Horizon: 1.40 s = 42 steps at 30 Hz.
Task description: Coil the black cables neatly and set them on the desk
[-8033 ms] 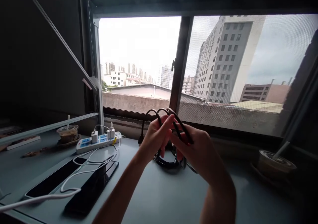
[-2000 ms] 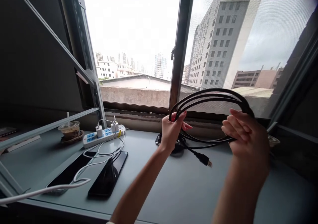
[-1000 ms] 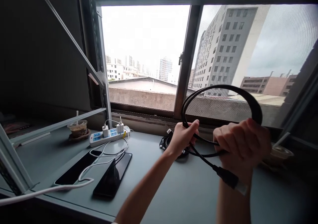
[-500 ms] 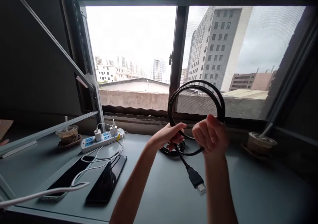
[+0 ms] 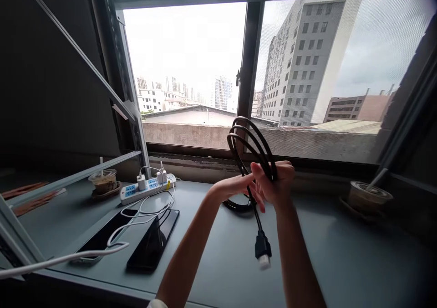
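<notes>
On the far left of the table [image 5: 362,267], a lidded cup with a straw [image 5: 103,181] stands on a brown coaster [image 5: 109,192], presumably to keep damp off the surface. Just right of it, by the window side, a white power strip [image 5: 148,190] carries two white chargers [image 5: 161,177]. A white cable [image 5: 70,259] winds from there toward the near left, crossing a pale-edged phone [image 5: 106,232]; a dark phone [image 5: 154,243] lies to its right. Both lie near the strip, probably for charging, though I cannot tell whether either is plugged in.

At the middle, the left hand [image 5: 235,185] reaches to the black cable [image 5: 255,140], fingers stretched and overlapping the other hand; whether they pinch anything is hidden. The cable is held in the air above the table, its loops bunched so that they fan out at the top, and its plug [image 5: 262,245] hangs free below. Behind, a dark coil [image 5: 237,206] rests on the table.

The right hand [image 5: 273,183] curls round the loops, seemingly to keep them gathered. Well apart, on the right, another lidded cup [image 5: 370,197] sits on its own coaster [image 5: 353,211].
</notes>
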### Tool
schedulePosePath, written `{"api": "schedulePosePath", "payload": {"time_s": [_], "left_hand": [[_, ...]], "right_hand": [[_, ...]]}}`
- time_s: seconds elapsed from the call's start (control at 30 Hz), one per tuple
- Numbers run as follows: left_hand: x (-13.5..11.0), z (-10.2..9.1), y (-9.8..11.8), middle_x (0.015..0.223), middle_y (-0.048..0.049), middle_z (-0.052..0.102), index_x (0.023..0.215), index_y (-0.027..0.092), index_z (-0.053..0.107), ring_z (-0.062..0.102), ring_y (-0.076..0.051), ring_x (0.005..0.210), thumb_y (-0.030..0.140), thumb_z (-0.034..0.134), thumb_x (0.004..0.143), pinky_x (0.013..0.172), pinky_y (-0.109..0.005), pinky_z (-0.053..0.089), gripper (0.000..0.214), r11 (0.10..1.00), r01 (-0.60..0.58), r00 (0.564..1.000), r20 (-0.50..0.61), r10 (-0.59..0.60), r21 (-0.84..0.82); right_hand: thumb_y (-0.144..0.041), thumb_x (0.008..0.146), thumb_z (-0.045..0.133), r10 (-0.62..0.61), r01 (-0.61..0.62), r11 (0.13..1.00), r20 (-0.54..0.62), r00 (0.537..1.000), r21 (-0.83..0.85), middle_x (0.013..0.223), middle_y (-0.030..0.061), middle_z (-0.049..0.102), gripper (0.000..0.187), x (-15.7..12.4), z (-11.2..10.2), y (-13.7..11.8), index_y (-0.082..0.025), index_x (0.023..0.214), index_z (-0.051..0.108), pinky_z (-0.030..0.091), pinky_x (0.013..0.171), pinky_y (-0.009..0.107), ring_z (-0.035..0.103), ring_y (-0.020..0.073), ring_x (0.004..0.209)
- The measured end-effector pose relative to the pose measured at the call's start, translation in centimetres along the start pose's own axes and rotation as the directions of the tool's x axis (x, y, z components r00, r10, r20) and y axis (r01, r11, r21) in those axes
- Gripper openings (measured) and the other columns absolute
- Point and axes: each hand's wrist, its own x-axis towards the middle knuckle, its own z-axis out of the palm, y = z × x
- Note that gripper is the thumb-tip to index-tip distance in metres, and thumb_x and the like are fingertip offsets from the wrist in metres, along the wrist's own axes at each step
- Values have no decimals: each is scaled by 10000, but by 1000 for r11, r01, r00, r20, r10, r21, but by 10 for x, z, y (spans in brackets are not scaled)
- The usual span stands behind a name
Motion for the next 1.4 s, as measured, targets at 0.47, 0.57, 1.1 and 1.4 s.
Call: {"api": "schedulePosePath", "payload": {"time_s": [0.47, 0.57, 1.1, 1.4], "left_hand": [[21, -3, 0, 546, 35, 540, 626, 166, 452, 541, -83, 551, 382, 555, 753, 581, -190, 431, 271, 773, -561, 622, -768, 157, -297], [6, -20, 6, 482, 18, 543, 593, 170, 428, 582, -117, 513, 475, 528, 760, 547, -216, 452, 362, 826, -555, 546, -793, 269, -102], [-43, -22, 34, 354, 108, 283, 654, 150, 528, 198, -3, 283, 352, 598, 738, 288, -133, 128, 230, 901, -431, 715, -627, 309, -47], [-56, -28, 37, 386, 103, 214, 554, 157, 450, 132, 4, 330, 337, 687, 675, 333, -170, 69, 321, 915, -366, 861, -433, 264, -170]], "right_hand": [[-330, 751, 534, 617, -473, 465, 110, 779, 749, 373, -62, 327, 406, 13, 2, 29, -176, 438, 325, 402, 444, 195, 434, 67, 391], [-336, 719, 580, 680, -565, 470, 130, 722, 678, 417, -76, 377, 280, 13, -5, 35, -180, 539, 430, 374, 382, 170, 411, 51, 365], [-303, 728, 650, 162, -195, 963, -178, 971, -187, 784, -6, 552, 442, 6, 4, 19, -304, 1160, 557, 440, 403, 230, 462, 67, 455], [-233, 767, 614, 118, -147, 972, -162, 980, -181, 732, -30, 516, 286, 9, 2, 4, -304, 1044, 636, 332, 340, 199, 423, 39, 411]]}}
